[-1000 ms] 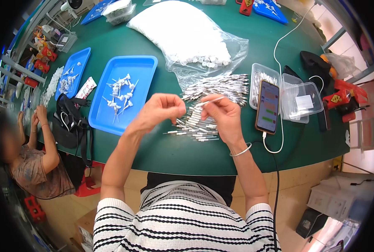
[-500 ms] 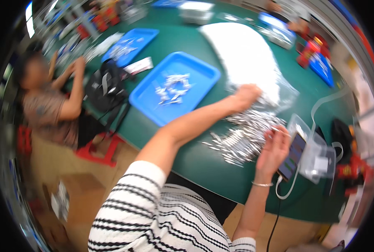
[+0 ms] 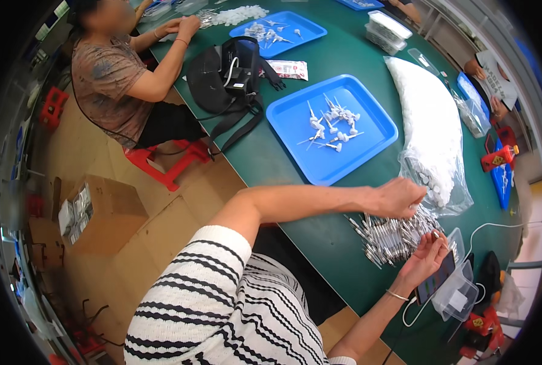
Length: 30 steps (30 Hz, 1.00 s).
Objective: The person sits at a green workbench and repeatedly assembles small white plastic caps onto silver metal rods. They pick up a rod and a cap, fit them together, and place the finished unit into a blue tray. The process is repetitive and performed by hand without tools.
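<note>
My left hand [image 3: 398,198] is closed at the mouth of a clear plastic bag [image 3: 462,198] full of small white plastic pieces [image 3: 435,182]. What its curled fingers hold, if anything, is hidden. Just below, a heap of slim silver metal rods [image 3: 380,240] lies on the table. Beside the heap's right end, my right hand [image 3: 426,258] is palm up, and its fingertips pinch a small silver rod [image 3: 436,233]. Beyond my left forearm is a blue tray [image 3: 295,143] of white pieces fitted with thin stems [image 3: 338,125].
A phone [image 3: 438,280] with a white cable and a clear plastic box [image 3: 456,292] lie right of my right hand. A black bag [image 3: 222,79] sits on the green table [image 3: 246,158]'s left edge. A seated co-worker [image 3: 116,79] works there near another blue tray [image 3: 313,27].
The view has swung, so the table items sit further right and the co-worker shows more fully. My left hand stays by the bag's mouth; my right hand stays beside the rods.
</note>
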Motion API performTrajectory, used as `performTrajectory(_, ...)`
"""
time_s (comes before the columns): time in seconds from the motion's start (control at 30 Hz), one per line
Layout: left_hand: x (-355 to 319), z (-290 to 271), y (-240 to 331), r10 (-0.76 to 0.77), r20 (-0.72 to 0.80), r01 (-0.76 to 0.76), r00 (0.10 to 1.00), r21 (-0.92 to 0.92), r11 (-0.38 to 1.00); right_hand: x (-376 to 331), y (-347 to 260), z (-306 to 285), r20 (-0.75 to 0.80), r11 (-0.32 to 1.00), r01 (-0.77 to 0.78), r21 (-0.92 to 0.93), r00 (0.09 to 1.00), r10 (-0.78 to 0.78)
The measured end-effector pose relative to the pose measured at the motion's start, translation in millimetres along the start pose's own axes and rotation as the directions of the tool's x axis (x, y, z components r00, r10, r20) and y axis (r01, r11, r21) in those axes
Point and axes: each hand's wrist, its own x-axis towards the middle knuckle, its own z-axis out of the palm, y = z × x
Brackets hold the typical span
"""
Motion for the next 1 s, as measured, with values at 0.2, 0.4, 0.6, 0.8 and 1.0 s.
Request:
performTrajectory(0.2,-52,-7,24,-0.058,-0.193,0.011,0.979,-0.235,0.972,0,1,3,0.018,1.000,-0.010,-0.016,1.000,0.011)
performTrajectory(0.4,-55,7,5,-0.050,-0.290,-0.006,0.956,-0.192,0.981,-1,-2,7,0.009,0.998,0.002,-0.066,1.000,-0.001)
performTrajectory(0.6,-52,3,7,-0.107,-0.290,0.029,0.951,-0.262,0.965,-1,0,5,0.030,0.997,-0.015,-0.077,0.999,0.018)
performTrajectory(0.8,-54,11,0,-0.065,-0.308,-0.019,0.949,-0.263,0.965,-5,-2,10,0.048,0.997,-0.026,-0.072,0.998,0.030)
performTrajectory(1.0,-56,5,14,-0.171,-0.170,0.098,0.970,-0.373,0.923,-6,-2,10,0.088,0.997,-0.036,-0.072,0.995,0.042)
